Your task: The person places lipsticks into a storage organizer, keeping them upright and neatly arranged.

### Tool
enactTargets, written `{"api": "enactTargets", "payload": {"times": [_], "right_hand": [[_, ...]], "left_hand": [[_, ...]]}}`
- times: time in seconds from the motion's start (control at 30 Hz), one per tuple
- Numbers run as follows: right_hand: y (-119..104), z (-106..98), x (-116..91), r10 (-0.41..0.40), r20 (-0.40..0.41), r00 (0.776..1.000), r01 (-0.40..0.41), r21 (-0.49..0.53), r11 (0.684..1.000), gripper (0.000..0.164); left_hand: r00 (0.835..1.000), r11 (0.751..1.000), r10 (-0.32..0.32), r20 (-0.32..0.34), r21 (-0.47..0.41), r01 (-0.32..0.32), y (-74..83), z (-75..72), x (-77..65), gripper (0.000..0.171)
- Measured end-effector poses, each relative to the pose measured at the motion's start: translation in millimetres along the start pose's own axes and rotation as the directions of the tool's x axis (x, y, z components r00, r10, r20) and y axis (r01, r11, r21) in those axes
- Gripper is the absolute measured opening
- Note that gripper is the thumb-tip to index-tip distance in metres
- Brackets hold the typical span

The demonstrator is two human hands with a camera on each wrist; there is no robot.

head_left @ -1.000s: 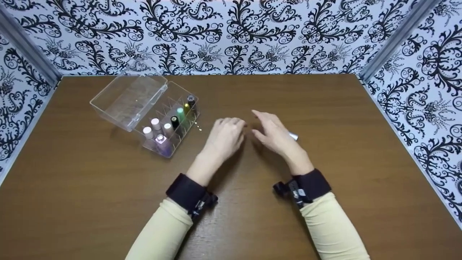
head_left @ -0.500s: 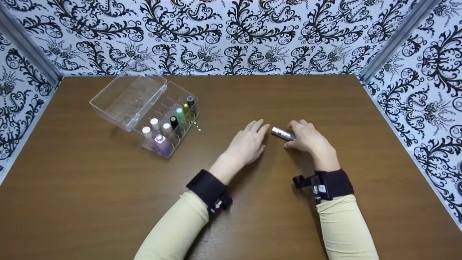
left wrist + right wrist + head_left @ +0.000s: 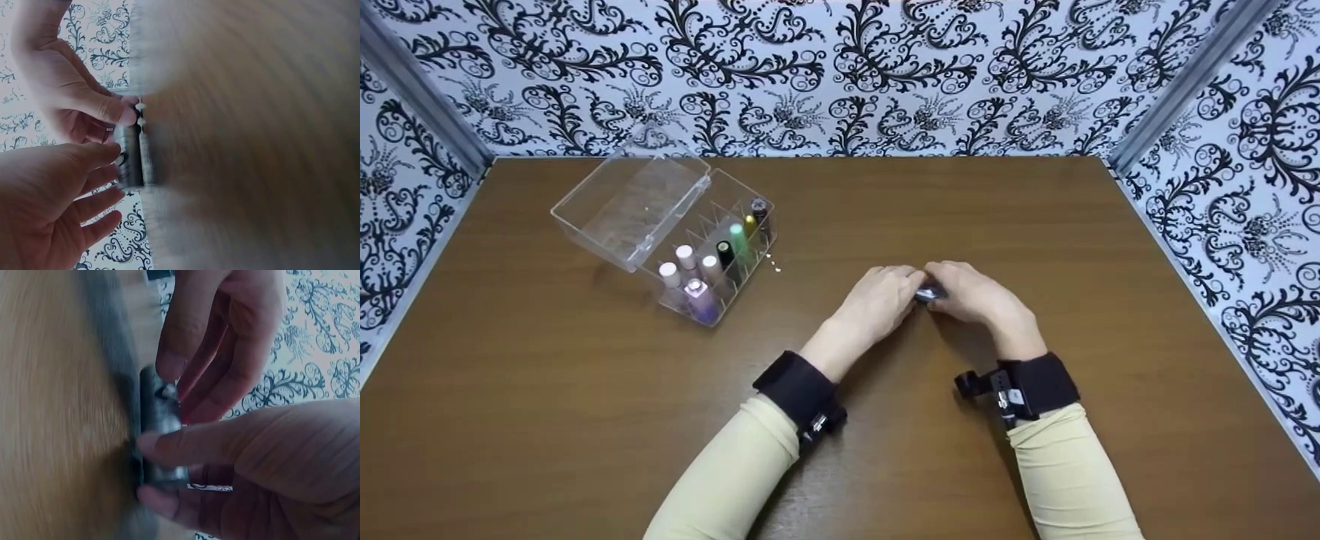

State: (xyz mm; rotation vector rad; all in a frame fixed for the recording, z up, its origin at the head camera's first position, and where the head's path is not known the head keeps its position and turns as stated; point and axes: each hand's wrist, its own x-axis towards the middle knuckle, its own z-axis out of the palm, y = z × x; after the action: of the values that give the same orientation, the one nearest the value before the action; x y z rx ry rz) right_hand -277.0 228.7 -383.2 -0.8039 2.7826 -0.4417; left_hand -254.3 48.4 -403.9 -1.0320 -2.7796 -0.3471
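A shiny silver tube (image 3: 928, 294) with dark lettering lies between my two hands, near the middle of the table. My left hand (image 3: 881, 298) pinches one end of it; in the left wrist view that thumb touches the tube (image 3: 131, 169) while some fingers extend behind. My right hand (image 3: 982, 298) grips the other end, thumb in front and fingers behind the tube (image 3: 162, 410) in the right wrist view. Both wrist views are blurred, and the fingers cover much of the tube. I cannot tell whether it touches the tabletop.
To the left stands a clear plastic box (image 3: 727, 289), its transparent lid (image 3: 634, 210) swung open. Several nail polish bottles (image 3: 701, 300) stand in its compartments. Small white bits (image 3: 775, 264) lie beside it on the brown table (image 3: 547, 420). Patterned walls (image 3: 840, 82) border the table.
My left hand has moved right to the tube. My right hand went right to reach it, then slightly back left with it. Both hands now meet on the tube; the box stays put.
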Motion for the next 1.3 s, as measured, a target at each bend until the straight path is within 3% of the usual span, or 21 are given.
{"api": "enactTargets", "payload": {"times": [0.1, 0.23, 0.43, 0.63, 0.87, 1.03, 1.17, 1.3], "right_hand": [[-7, -1, 2, -0.071, -0.025, 0.997, 0.072, 0.048, 0.996, 0.014], [-16, -6, 3, -0.084, -0.077, 0.994, 0.093, 0.134, 0.987, 0.017], [-32, -13, 6, -0.061, -0.266, 0.962, 0.142, 0.297, 0.944, 0.021], [-51, -17, 10, -0.015, -0.433, 0.901, 0.232, 0.453, 0.861, 0.026], [-71, -15, 17, 0.02, -0.564, 0.826, 0.371, 0.57, 0.733, 0.039], [-87, -11, 29, 0.045, -0.625, 0.779, 0.451, 0.609, 0.652, 0.035], [-100, -8, 38, 0.047, -0.651, 0.758, 0.495, 0.62, 0.608, 0.029], [-113, -5, 45, 0.027, -0.66, 0.751, 0.522, 0.617, 0.589, 0.023]], "left_hand": [[0.999, 0.999, -0.017, -0.035, -0.029, 0.016, -3.4, -3.7, -3.0, 0.014], [0.994, 0.996, -0.073, -0.083, -0.064, 0.067, -9.6, -13.0, -9.9, 0.015], [0.964, 0.978, -0.139, -0.226, -0.187, 0.097, -23.7, -29.5, -22.6, 0.022], [0.92, 0.951, -0.183, -0.346, -0.298, 0.077, -31.7, -48.3, -33.8, 0.023], [0.874, 0.949, -0.201, -0.442, -0.311, 0.062, -39.0, -64.5, -44.6, 0.025], [0.85, 0.957, -0.175, -0.498, -0.29, 0.027, -50.4, -74.1, -53.8, 0.031], [0.834, 0.964, -0.146, -0.532, -0.265, 0.0, -61.8, -81.8, -62.9, 0.04], [0.81, 0.959, -0.14, -0.569, -0.281, -0.031, -73.6, -89.7, -72.2, 0.042]]}}
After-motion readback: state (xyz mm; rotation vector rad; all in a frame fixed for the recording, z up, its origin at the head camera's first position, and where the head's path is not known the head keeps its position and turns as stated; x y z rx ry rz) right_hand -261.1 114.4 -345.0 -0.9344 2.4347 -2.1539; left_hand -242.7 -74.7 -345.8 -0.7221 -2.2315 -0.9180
